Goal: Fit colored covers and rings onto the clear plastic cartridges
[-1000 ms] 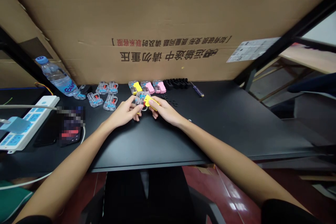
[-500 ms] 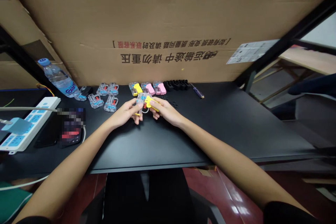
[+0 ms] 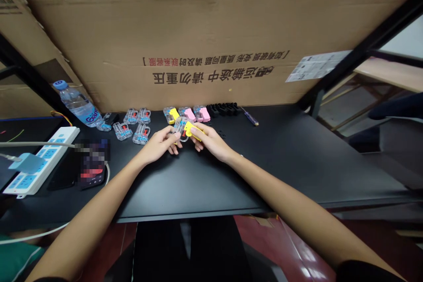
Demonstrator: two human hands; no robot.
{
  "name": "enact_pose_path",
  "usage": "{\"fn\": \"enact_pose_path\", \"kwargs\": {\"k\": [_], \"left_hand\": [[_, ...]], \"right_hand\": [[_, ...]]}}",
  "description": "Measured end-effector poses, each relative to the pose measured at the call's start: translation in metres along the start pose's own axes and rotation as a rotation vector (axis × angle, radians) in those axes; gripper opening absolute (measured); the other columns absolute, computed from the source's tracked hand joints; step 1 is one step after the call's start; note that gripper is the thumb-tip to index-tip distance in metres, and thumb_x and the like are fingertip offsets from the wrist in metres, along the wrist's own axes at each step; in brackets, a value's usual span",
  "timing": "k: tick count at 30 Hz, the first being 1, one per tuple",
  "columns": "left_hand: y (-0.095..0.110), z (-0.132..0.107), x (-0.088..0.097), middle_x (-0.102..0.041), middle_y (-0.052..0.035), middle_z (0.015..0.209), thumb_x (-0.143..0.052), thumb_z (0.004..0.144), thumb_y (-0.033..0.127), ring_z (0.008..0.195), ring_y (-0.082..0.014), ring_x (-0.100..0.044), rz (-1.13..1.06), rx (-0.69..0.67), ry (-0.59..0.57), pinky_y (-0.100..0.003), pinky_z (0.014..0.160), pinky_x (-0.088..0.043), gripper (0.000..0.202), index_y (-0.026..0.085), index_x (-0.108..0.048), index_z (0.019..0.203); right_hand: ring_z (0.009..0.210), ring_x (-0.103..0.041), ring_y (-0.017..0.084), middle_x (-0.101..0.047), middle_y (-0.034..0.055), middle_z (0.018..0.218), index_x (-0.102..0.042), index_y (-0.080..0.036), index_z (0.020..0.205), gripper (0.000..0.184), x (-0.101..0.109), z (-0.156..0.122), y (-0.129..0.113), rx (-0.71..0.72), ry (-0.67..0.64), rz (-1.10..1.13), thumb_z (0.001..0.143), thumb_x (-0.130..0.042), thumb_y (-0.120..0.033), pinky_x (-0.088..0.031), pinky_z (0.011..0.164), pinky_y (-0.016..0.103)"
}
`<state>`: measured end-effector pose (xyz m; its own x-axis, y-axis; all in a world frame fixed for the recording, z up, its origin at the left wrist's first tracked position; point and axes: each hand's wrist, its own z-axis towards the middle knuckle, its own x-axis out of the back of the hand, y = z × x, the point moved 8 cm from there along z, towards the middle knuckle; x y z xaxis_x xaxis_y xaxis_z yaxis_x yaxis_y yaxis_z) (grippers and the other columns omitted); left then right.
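clock basis: centred on the hands, 12 pointing away from wearer
left hand point(image 3: 160, 144): thumb and fingers pinching one clear unit point(image 3: 179, 126); a sliver of yellow at its fingertips, cannot tell what part
right hand point(image 3: 211, 142): thumb pressed on yellow piece point(image 3: 194, 131), fingers curled beneath
held pair: at clock centre, above black desk point(image 3: 185, 185); yellow piece overlaps clear unit's 3 o'clock side; cannot tell if seated or merely touching
step in hand: judged as mating yellow piece to clear unit
next move calls for: probably lining up edges, then even thumb pressure while left hand steadies
count, bare clear units point(image 3: 141, 134): 4 on desk, 9 to 10 o'clock; 1 more in hand
count, yellow-covered unit point(image 3: 172, 116): 1, near 12
count, pink-covered units point(image 3: 202, 113): 2, 12 to 1
count, black parts point(image 3: 224, 109): row at 2, bunched; cannot count exactly
count, black rings point(image 3: 221, 134): a few at 3; partly hidden by right hand
count, screwdriver point(image 3: 252, 119): 1, between 2 and 3
count, bottle point(image 3: 81, 108): 1, between 9 and 10, tilted
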<state>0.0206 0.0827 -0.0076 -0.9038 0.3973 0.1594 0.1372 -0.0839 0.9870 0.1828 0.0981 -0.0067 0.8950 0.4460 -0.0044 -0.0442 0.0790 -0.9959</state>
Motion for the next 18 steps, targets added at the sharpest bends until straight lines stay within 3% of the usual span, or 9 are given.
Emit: {"fn": "enact_pose_path", "kwargs": {"k": [4, 9, 11, 15, 18], "left_hand": [[0.002, 0.003, 0.017, -0.080, -0.0076, 0.096, -0.071, 0.094, 0.065, 0.069, -0.0156, -0.073, 0.035, -0.035, 0.110, -0.024, 0.058, -0.055, 0.048, 0.019, -0.064, 0.106], [0.005, 0.003, 0.030, -0.081, -0.0092, 0.096, -0.074, 0.091, 0.059, 0.073, -0.0167, -0.074, 0.073, -0.066, 0.209, -0.024, 0.058, -0.054, 0.045, 0.018, -0.067, 0.107], [0.005, 0.002, 0.027, -0.081, -0.0093, 0.095, -0.076, 0.090, 0.058, 0.075, -0.0180, -0.075, 0.075, -0.064, 0.199, -0.027, 0.062, -0.056, 0.044, 0.018, -0.069, 0.107], [0.003, 0.001, 0.013, -0.082, -0.0089, 0.093, -0.078, 0.089, 0.056, 0.079, -0.0212, -0.077, 0.112, -0.036, 0.098, -0.030, 0.068, -0.058, 0.046, 0.017, -0.074, 0.113], [0.008, 0.001, 0.017, -0.082, -0.0088, 0.094, -0.076, 0.090, 0.058, 0.081, -0.0215, -0.077, 0.126, -0.050, 0.113, -0.029, 0.067, -0.057, 0.045, 0.017, -0.075, 0.110]], "right_hand": [[0.054, -0.054, 0.011, -0.069, 0.0003, 0.085, -0.069, -0.019, 0.115, 0.049, 0.018, 0.004, -0.002, 0.028, 0.119, -0.057, 0.093, -0.074, -0.063, -0.047, 0.052, 0.028], [0.055, -0.055, 0.011, -0.074, 0.0041, 0.092, -0.073, -0.018, 0.107, 0.044, 0.030, 0.003, -0.008, 0.067, 0.223, -0.135, 0.094, -0.072, -0.061, -0.048, 0.054, 0.029], [0.055, -0.054, 0.011, -0.073, 0.0038, 0.091, -0.073, -0.018, 0.106, 0.045, 0.024, 0.001, -0.009, 0.077, 0.205, -0.182, 0.095, -0.070, -0.062, -0.048, 0.055, 0.029], [0.057, -0.057, 0.014, -0.069, 0.0020, 0.081, -0.073, -0.018, 0.103, 0.050, 0.002, -0.001, -0.005, 0.058, 0.044, -0.299, 0.095, -0.067, -0.067, -0.049, 0.056, 0.029], [0.057, -0.056, 0.015, -0.063, -0.0007, 0.068, -0.071, -0.018, 0.099, 0.050, 0.006, -0.001, -0.009, 0.070, 0.056, -0.309, 0.096, -0.064, -0.068, -0.047, 0.056, 0.029]]}}
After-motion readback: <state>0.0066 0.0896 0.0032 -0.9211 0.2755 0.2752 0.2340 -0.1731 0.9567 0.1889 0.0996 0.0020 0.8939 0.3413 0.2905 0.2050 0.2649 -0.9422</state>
